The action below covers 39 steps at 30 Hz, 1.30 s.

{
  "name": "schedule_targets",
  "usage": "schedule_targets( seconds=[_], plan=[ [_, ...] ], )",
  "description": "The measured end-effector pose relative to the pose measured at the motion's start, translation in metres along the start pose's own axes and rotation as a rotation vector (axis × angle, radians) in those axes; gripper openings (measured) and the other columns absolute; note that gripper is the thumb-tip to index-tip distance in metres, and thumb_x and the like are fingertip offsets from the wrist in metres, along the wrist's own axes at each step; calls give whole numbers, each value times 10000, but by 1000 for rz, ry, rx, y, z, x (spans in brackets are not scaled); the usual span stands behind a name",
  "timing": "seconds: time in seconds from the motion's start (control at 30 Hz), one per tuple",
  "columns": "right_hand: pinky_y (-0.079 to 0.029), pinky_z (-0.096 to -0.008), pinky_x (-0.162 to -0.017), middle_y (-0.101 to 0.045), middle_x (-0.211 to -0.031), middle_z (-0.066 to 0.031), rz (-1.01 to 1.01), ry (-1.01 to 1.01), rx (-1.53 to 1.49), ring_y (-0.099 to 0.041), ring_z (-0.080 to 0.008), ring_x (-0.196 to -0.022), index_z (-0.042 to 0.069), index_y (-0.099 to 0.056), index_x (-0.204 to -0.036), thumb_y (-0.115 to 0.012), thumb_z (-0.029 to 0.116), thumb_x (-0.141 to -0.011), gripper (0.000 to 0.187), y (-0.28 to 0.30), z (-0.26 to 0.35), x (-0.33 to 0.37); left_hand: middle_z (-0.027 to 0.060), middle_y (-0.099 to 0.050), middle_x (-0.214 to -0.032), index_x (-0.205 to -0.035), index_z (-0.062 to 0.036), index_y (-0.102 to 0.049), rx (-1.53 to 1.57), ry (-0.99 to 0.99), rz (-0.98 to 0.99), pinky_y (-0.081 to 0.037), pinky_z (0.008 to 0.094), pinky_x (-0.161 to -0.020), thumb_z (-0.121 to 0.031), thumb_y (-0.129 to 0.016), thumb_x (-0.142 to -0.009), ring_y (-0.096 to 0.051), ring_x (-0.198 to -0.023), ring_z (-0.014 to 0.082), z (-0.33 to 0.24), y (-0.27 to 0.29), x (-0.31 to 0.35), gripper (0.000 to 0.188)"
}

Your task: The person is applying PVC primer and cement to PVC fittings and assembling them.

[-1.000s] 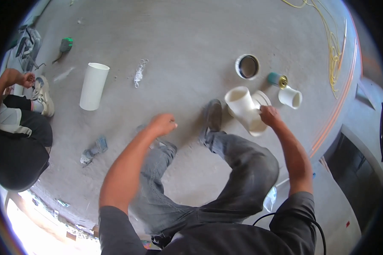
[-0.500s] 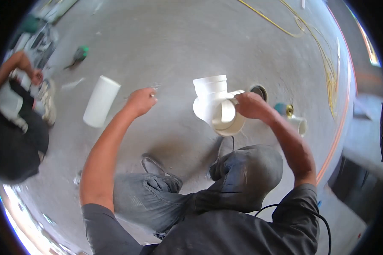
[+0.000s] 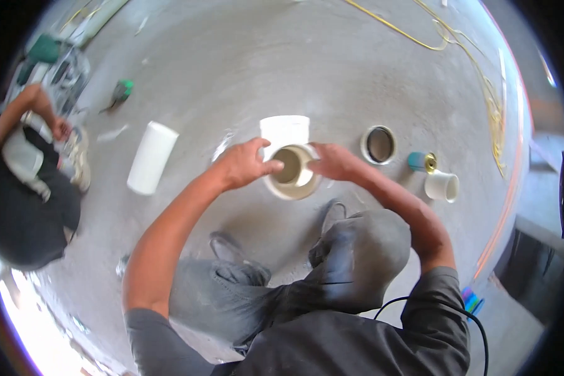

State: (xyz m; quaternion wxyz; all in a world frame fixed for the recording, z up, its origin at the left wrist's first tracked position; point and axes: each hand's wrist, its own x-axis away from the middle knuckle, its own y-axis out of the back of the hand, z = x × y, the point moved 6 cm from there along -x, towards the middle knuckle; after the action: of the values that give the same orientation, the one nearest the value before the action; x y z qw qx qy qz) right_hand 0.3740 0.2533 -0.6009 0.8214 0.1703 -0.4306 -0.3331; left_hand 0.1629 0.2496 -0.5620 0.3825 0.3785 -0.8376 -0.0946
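Between my two hands is a white plastic pipe tee [image 3: 284,129], one wide round mouth turned toward me and another end pointing away. My left hand [image 3: 245,166] grips the left side of the near mouth, fingers curled and thumb over the rim. On the opposite side, my right hand [image 3: 333,163] holds the rim. The fingertips behind the fitting are hidden. To the left a white length of pipe [image 3: 153,158] lies on the floor. A round fitting with a dark inside [image 3: 379,145] sits right of my right hand.
A blue can with a gold end [image 3: 422,162] and a short white coupling [image 3: 442,187] lie at the right. A green and black tool [image 3: 123,92] rests at upper left, near a seated co-worker [image 3: 31,194]. Yellow cord [image 3: 495,125] runs along the right on the concrete floor [image 3: 219,69].
My left hand has moved right and taken hold of the tee. My right hand has shifted left with the tee, which has turned so its mouth faces me.
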Motion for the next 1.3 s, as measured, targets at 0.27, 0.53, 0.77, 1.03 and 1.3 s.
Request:
schedule_targets(
  seconds=[0.27,0.53,0.77,1.03,1.3],
  plan=[
    [-497,-424,-880,-677,-1084,-221,-68,-8,-312,-647,-354,-1023,66,-591,-1263,-596,470,-903,541,38,-51,39,218,-673,-1069,-1321,-109,-506,-334,-46,-2,-492,468,-869,-340,-629,-843,-633,-1001,398,-5,-20,-24,545],
    [-518,-398,-834,-682,-1085,-146,-942,-381,3,-666,-297,-967,124,-629,-1207,-696,283,-812,431,170,-292,152,203,-680,-1081,-1218,-76,-600,-146,107,86,-498,443,-887,-340,-666,-814,-645,-1029,371,-20,-13,-26,487],
    [-468,-414,-948,-637,-1227,-219,-570,-931,-110,-609,-312,-1146,-47,-603,-1231,-754,529,-715,788,198,-391,172,221,-672,-1080,-1245,-79,-589,-271,103,53,-495,453,-897,-268,-610,-809,-635,-1022,391,-17,-14,-39,475],
    [-511,-416,-693,-702,-808,-191,-252,-920,232,-685,-238,-756,-28,-727,-842,-766,457,-704,506,160,-451,125,228,-675,-996,-1244,-114,-593,-270,101,49,-491,476,-872,-220,-537,-816,-640,-961,397,-5,-19,-42,444],
    [-505,-422,-625,-682,-763,-150,-163,-964,138,-669,-255,-713,-41,-707,-884,-757,411,-697,491,152,-445,113,184,-676,-1069,-1265,-81,-599,-172,207,87,-493,435,-883,-431,-628,-831,-634,-1019,351,5,-8,-26,558]
  ],
)
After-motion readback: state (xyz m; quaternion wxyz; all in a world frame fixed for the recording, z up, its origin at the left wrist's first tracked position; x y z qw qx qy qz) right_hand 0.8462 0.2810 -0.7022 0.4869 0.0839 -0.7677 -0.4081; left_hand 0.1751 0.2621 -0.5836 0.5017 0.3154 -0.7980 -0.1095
